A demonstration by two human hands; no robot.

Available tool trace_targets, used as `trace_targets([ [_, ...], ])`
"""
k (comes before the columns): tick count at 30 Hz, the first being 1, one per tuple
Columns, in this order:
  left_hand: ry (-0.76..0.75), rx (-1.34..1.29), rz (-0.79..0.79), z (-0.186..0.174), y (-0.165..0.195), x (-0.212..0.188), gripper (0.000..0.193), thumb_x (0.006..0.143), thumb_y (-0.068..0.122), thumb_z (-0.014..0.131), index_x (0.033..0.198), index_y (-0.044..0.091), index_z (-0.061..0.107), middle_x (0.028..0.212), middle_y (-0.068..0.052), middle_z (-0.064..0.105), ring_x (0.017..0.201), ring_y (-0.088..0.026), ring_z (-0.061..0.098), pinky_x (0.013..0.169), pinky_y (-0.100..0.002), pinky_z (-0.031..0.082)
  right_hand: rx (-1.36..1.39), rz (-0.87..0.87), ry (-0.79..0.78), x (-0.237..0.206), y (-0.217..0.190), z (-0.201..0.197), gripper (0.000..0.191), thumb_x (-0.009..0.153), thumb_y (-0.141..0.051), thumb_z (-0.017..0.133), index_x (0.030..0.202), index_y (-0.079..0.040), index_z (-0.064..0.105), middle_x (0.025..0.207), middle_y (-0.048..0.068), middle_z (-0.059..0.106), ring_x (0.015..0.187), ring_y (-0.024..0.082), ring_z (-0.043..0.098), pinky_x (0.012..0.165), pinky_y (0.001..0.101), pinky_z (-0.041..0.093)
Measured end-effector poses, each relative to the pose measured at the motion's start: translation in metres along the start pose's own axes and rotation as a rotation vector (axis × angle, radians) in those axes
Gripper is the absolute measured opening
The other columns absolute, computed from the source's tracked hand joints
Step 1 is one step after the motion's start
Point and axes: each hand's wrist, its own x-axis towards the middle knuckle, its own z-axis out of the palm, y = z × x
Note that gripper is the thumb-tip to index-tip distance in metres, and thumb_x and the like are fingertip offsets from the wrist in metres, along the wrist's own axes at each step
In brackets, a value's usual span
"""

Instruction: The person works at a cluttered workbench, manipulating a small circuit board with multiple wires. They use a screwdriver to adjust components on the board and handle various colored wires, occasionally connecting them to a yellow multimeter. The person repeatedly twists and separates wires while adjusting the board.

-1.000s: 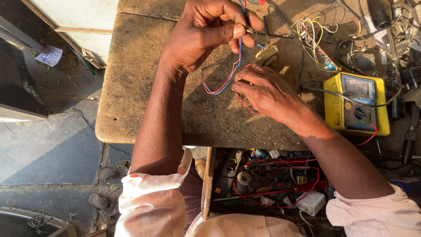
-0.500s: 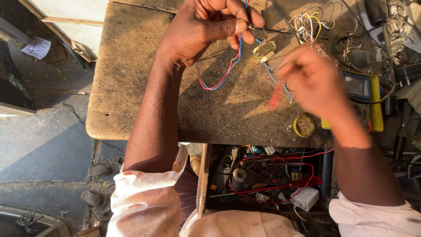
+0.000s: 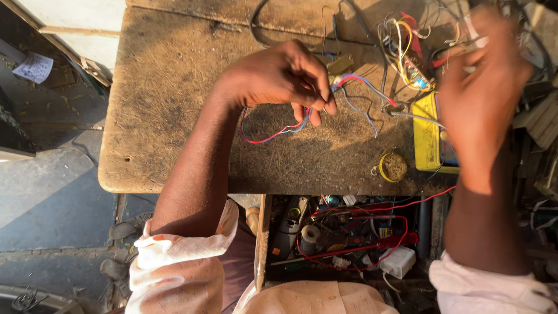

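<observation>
Nearest to me, under the bench's front edge, an open drawer (image 3: pixel 349 238) sits crammed with red leads, a wire spool and a small white adapter (image 3: pixel 401 261); nothing there has moved over the last second.

On the bench (image 3: pixel 168 116) itself, my left hand (image 3: pixel 279 81) has come down from the far edge to the middle of the worn top. Its fingers are closed together, pinching the red and blue wires (image 3: pixel 273 135), which loop out below the hand and lie on the wood. So the wires are still in my grip, only lower and closer to me.

The bigger change is on the right. A second ago my right hand (image 3: pixel 482 87) rested close by the left, near the wire loop; now it has swung well away toward the far right and is blurred with motion. Its fingers look loosely curled, but through the blur I cannot tell whether they hold anything. With it gone, the small yellow-rimmed tin (image 3: pixel 394 167) shows on the bench, and the hand now covers most of the yellow multimeter (image 3: pixel 427 136).

Farther back lies the tangle of yellow, white and red wires (image 3: pixel 407 46). I judge that the two-handed work on the wires has paused while the right hand goes after something at that far side.
</observation>
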Motion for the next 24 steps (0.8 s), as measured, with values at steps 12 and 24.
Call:
trace_targets([
  [12, -0.140, 0.236, -0.326, 0.044, -0.032, 0.029, 0.010, 0.088, 0.014, 0.078, 0.094, 0.006, 0.076, 0.088, -0.010, 0.080, 0.079, -0.015, 0.080, 0.065, -0.030, 0.068, 0.573, 0.349, -0.230, -0.089, -0.071, 0.034, 0.047, 0.090, 0.003, 0.073, 0.134, -0.002, 0.061, 0.125, 0.008, 0.069, 0.101, 0.011, 0.069, 0.082, 0.0239, 0.058],
  [24, -0.027, 0.319, -0.038, 0.045, -0.046, 0.032, 0.006, 0.087, 0.012, 0.080, 0.086, 0.008, 0.076, 0.077, -0.003, 0.075, 0.072, -0.012, 0.076, 0.068, -0.032, 0.064, 0.179, 0.303, -0.231, -0.080, -0.026, 0.028, 0.062, 0.087, 0.009, 0.073, 0.146, 0.002, 0.056, 0.135, 0.021, 0.064, 0.118, 0.028, 0.066, 0.100, 0.0360, 0.055],
])
